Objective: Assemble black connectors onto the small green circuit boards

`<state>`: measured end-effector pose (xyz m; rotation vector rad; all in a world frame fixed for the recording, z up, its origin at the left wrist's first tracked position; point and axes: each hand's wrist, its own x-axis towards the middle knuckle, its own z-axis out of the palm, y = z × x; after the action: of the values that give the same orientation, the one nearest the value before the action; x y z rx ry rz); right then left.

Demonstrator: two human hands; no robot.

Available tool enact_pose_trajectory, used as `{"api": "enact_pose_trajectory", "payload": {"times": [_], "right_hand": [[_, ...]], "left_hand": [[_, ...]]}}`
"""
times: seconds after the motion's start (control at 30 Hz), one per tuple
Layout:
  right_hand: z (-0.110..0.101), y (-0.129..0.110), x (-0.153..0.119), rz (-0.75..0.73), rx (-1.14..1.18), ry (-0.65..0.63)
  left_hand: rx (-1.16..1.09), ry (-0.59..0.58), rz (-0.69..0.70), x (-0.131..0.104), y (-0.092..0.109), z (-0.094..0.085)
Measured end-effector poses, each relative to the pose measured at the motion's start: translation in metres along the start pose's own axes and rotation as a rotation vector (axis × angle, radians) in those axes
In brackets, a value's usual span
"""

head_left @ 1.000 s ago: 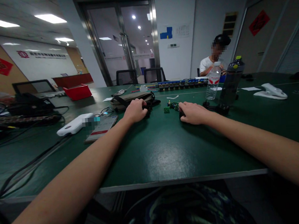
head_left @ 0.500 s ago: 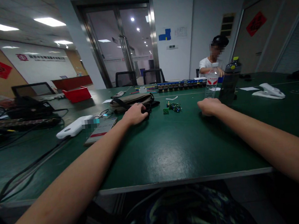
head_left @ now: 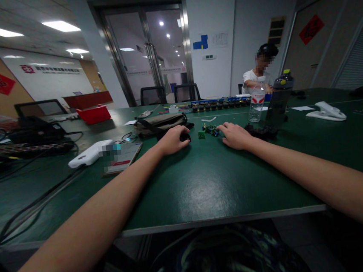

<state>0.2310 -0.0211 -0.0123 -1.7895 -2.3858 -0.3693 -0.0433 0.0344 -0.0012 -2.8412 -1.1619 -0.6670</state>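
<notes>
A broad dark-green surface [head_left: 205,185] fills the view, with a second person [head_left: 261,75] seated at its far side. On the left sit a dark keyboard [head_left: 22,150] and a white oblong device [head_left: 90,153] beside a flat card-like booklet [head_left: 122,155]. A tan pouch [head_left: 159,123] lies beyond the left hand, while a clear water bottle [head_left: 257,103] and a dark flask [head_left: 279,101] stand to the right. Both bare forearms stretch forward. The left hand [head_left: 174,140] is curled down over a small black object [head_left: 186,136], gripping it against the surface. The right hand [head_left: 234,136] lies loosely half-closed, its fingertips [head_left: 221,128] touching a cluster of tiny green circuit boards [head_left: 211,129]. These boards, with wires and small blue parts, lie between the two hands; a separate green square piece [head_left: 201,134] sits just beside them.
</notes>
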Motion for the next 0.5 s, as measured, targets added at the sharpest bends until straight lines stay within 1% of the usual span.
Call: {"api": "enact_pose_trajectory", "payload": {"times": [0.07,0.2,0.3,0.4,0.5], "right_hand": [[0.008,-0.005,0.003,-0.012,0.107,0.032],[0.022,-0.003,0.011,0.089,0.263,0.043],[0.029,0.002,0.015,0.097,0.281,0.021],[0.03,0.004,0.017,0.098,0.287,-0.001],[0.03,0.005,0.018,0.104,0.314,0.016]], "left_hand": [[-0.028,-0.015,0.019,0.001,0.004,0.005],[-0.033,-0.041,0.026,0.002,0.009,0.013],[-0.027,-0.068,0.039,0.002,0.01,0.015],[-0.014,-0.101,0.049,0.002,0.01,0.016],[0.023,-0.154,0.045,0.002,0.01,0.017]]}}
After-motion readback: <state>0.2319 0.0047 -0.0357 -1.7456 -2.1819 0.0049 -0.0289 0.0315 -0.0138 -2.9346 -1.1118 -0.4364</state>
